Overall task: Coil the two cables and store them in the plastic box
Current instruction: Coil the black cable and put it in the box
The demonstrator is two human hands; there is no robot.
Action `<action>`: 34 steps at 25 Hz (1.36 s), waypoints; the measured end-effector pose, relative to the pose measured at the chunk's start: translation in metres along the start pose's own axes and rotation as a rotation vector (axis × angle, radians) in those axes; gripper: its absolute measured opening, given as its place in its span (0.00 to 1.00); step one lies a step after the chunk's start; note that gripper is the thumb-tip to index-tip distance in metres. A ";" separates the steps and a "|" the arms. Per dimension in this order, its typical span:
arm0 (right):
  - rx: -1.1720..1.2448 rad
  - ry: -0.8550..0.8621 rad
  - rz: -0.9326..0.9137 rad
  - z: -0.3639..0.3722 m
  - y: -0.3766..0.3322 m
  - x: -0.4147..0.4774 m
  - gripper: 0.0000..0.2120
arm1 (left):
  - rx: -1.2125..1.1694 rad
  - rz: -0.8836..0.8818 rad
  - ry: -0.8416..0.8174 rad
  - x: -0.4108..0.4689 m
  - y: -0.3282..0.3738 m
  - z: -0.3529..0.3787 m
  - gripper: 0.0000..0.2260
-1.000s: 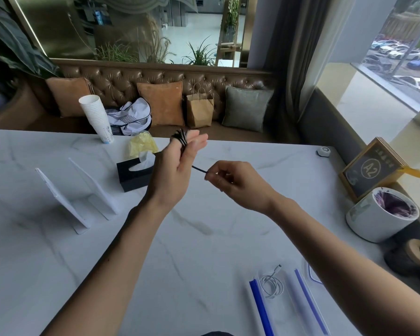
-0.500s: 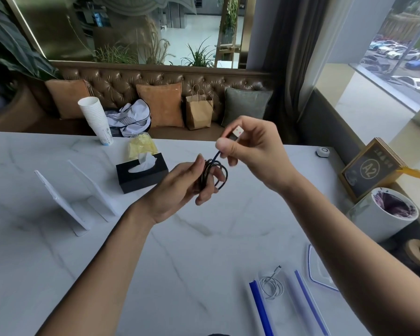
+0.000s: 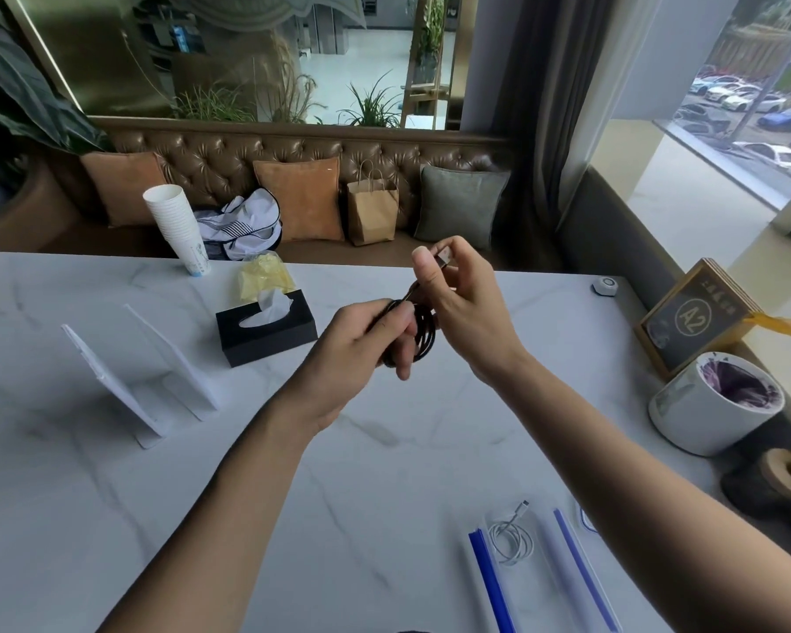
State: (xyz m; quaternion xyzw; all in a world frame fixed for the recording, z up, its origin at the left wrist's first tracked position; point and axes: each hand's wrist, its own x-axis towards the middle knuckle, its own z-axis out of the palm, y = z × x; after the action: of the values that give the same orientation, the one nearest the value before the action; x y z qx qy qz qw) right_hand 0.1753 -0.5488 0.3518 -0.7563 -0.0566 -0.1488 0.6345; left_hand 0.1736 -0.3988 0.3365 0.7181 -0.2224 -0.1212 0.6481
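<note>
A black cable (image 3: 424,334) is wound into a small coil above the middle of the marble table. My left hand (image 3: 366,349) grips the coil between thumb and fingers. My right hand (image 3: 457,299) pinches the cable's USB plug end just above the coil, fingers closed on it. A white cable (image 3: 512,539) lies coiled inside the clear plastic box (image 3: 480,568) with blue rims at the near right of the table. The box's lid edge (image 3: 585,523) shows beside my right forearm.
A black tissue box (image 3: 266,333) sits left of my hands, with two white stands (image 3: 147,381) further left. A paper cup stack (image 3: 177,230) stands at the far edge. A white bin (image 3: 713,408) and framed sign (image 3: 695,317) stand at the right.
My left hand dropped from upright to level and now grips the finished coil. My right hand drew the free end in, rose above the coil with the plug, then settled closer to it.
</note>
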 end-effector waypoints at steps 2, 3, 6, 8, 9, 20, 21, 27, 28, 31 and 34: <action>0.015 0.046 0.008 0.001 0.000 -0.002 0.12 | 0.239 0.097 0.133 0.001 -0.005 0.005 0.14; 0.020 0.055 0.011 0.001 0.000 -0.003 0.12 | 0.312 0.125 0.170 0.001 -0.008 0.008 0.14; 0.077 0.077 0.045 0.001 -0.001 -0.004 0.09 | 0.426 0.152 0.233 -0.001 -0.009 0.017 0.14; 0.138 0.112 0.071 -0.001 -0.001 -0.006 0.12 | 0.476 0.192 0.246 -0.001 -0.005 0.019 0.14; 0.144 0.133 0.067 -0.002 -0.001 -0.007 0.12 | 0.494 0.212 0.244 -0.001 -0.002 0.019 0.15; 0.143 -0.345 0.225 -0.018 0.003 -0.020 0.13 | 0.456 0.195 0.263 0.010 -0.002 -0.001 0.17; 0.110 -0.369 0.223 -0.019 0.005 -0.019 0.13 | 0.450 0.193 0.254 0.010 -0.002 -0.001 0.17; 0.071 -0.298 0.228 -0.019 0.009 -0.016 0.09 | 0.457 0.168 0.230 0.011 -0.001 0.004 0.17; 0.072 -0.274 0.213 -0.018 0.010 -0.017 0.09 | 0.460 0.165 0.229 0.012 -0.001 0.004 0.17; 0.138 -0.189 0.195 -0.015 0.009 -0.019 0.07 | 0.462 0.133 0.250 0.012 -0.003 0.004 0.15; 0.238 -0.155 0.226 -0.016 0.006 -0.021 0.11 | 0.466 0.086 0.279 0.010 -0.004 0.005 0.15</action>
State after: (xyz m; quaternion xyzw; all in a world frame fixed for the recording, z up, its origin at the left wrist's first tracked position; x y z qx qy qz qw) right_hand 0.1545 -0.5634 0.3426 -0.6865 -0.0373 -0.0098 0.7261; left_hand 0.1812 -0.4075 0.3333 0.8475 -0.1831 0.0608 0.4944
